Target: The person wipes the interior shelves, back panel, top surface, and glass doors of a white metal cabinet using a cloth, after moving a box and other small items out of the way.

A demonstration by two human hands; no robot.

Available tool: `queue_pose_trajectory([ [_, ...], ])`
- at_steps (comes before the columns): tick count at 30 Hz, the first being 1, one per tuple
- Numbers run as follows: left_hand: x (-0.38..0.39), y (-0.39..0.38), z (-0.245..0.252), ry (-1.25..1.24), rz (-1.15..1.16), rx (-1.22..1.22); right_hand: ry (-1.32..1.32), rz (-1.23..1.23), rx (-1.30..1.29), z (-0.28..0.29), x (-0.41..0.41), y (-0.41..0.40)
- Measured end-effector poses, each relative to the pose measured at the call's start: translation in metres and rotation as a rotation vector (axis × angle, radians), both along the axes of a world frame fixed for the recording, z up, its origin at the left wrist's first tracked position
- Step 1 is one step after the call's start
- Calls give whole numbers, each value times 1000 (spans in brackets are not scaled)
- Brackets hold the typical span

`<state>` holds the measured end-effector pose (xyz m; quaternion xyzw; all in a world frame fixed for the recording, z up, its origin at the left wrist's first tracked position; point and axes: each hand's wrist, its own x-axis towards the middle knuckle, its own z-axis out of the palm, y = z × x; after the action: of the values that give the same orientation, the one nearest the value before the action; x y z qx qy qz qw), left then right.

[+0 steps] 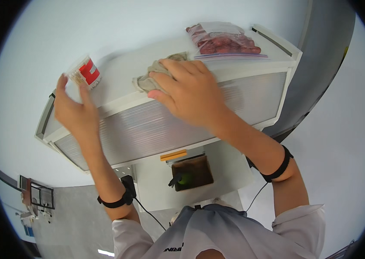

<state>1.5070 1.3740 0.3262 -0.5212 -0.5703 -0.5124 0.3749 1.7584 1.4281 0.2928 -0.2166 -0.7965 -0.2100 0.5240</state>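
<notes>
My left hand (76, 108) is at the left end of a white wall cabinet's top (122, 76). Its thumb and index finger are spread beside a clear tub of cotton swabs (90, 72) with a red label. The thumb overlaps the tub's lower side, but whether the fingers grip it cannot be told. Farther right, my right hand (190, 87) presses a crumpled beige cloth (151, 79) onto the cabinet top near its front edge. The palm and fingers cover part of the cloth.
A zip bag of red-brown dried fruit (226, 42) lies behind my right hand. Ribbed translucent panels (140, 124) front the cabinet. Below, a white table (231, 174) bears a brown box (198, 168) with a green spray bottle (185, 178). Cables (150, 213) hang from both arm straps.
</notes>
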Motion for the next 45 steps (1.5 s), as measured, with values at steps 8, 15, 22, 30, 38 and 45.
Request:
queue_pose_trajectory([
  [8,150,49,10,-18,-613,-288,129,9,-83,-7,69,5],
  [15,232,87,11,217,-536,-338,286,-145,-159,-1,176,32],
  [22,224,87,23,15,-464,-428,240,-300,-303,19,197,40],
  [30,137,36,22,26,-497,-281,20,-566,-637,48,188,56],
  [38,67,2,13,-55,-400,-189,-262,-539,-960,70,150,97],
  [45,42,8,11,-287,-315,-191,-579,-642,-858,63,24,72],
])
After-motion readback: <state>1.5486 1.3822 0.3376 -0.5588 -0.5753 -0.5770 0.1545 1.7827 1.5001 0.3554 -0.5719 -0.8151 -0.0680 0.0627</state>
